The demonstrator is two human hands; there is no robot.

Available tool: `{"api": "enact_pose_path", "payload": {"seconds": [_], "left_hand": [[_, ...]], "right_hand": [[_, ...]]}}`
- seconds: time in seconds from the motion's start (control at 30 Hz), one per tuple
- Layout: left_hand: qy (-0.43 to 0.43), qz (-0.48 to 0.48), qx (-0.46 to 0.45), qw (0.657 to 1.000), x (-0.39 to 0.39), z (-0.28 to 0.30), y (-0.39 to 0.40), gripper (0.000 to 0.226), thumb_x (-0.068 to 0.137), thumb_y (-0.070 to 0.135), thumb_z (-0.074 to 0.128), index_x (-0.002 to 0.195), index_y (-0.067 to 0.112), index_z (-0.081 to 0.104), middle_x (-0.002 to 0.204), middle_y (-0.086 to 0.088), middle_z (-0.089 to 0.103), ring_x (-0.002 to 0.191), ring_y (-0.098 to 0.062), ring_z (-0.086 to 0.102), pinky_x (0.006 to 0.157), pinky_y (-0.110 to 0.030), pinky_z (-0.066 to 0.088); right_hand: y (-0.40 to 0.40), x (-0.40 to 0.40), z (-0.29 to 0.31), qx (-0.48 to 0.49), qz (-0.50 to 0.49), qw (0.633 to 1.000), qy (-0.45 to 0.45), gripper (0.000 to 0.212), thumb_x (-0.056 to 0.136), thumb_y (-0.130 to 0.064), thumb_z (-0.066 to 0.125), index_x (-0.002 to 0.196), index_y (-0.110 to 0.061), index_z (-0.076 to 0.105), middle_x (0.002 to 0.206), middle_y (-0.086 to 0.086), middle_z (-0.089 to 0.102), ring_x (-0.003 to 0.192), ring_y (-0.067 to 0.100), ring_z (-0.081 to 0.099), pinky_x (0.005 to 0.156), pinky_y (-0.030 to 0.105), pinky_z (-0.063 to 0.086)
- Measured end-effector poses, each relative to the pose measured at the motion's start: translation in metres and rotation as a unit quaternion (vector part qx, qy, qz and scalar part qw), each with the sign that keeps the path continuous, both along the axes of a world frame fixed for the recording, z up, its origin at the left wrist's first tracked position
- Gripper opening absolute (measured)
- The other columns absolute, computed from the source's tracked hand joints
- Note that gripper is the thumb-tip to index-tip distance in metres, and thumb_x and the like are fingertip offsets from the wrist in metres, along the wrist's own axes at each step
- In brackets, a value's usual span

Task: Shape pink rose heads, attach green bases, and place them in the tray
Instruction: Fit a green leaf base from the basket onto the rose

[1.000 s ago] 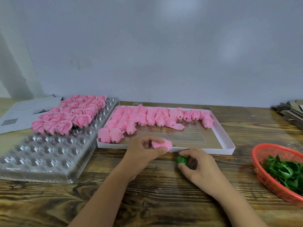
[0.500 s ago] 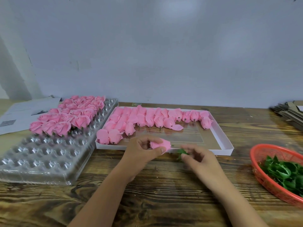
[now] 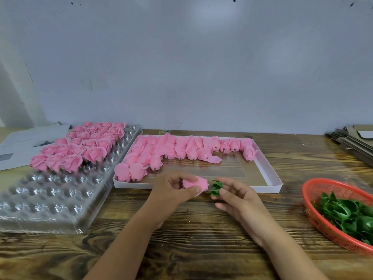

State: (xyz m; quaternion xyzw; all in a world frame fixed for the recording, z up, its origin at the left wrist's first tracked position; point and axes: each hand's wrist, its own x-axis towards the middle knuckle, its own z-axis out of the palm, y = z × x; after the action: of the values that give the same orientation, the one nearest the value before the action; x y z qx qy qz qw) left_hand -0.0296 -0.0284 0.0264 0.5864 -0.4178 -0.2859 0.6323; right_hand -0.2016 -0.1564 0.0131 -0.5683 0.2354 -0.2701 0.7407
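now left hand (image 3: 171,191) pinches pink rose head (image 3: 195,183), right hand (image 3: 237,199) pinches green base (image 3: 216,187) vs it.

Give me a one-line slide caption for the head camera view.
Left hand holds a pink rose head as right hand brings a green base to it.

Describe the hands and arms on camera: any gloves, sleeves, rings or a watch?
Both are bare. The left hand and right hand have no gloves, and no rings show on the visible fingers. Both forearms are uncovered down to the frame's bottom edge: no sleeves, watch or bracelet in view. Nails look short and unpainted.
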Motion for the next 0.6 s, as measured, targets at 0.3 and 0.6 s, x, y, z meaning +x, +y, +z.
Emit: {"api": "enact_pose_path", "payload": {"seconds": [0.3, 0.6], "left_hand": [[0.001, -0.013, 0.023, 1.000, -0.0032, -0.0026, -0.0011, 0.026, 0.081, 0.011, 0.084, 0.093, 0.034, 0.079, 0.103, 0.005, 0.078, 0.096, -0.011, 0.073, 0.080, -0.019, 0.056], [-0.007, -0.021, 0.027, 0.999, -0.0077, 0.0018, -0.0001, 0.028, 0.082, 0.011, 0.083, 0.094, 0.035, 0.079, 0.102, 0.006, 0.078, 0.095, -0.012, 0.074, 0.080, -0.018, 0.057]], "right_hand": [[0.0027, 0.0021, -0.0002, -0.017, -0.021, 1.000, -0.007, 0.031, 0.090, 0.000, 0.065, 0.117, -0.016, 0.070, 0.118, 0.010, 0.071, 0.110, 0.024, 0.069, 0.078, 0.028, 0.058], [0.0081, 0.0043, 0.0018, -0.059, -0.024, 0.998, -0.004, 0.029, 0.088, 0.006, 0.066, 0.110, -0.012, 0.070, 0.104, 0.006, 0.077, 0.089, 0.010, 0.072, 0.070, 0.021, 0.058]]}}
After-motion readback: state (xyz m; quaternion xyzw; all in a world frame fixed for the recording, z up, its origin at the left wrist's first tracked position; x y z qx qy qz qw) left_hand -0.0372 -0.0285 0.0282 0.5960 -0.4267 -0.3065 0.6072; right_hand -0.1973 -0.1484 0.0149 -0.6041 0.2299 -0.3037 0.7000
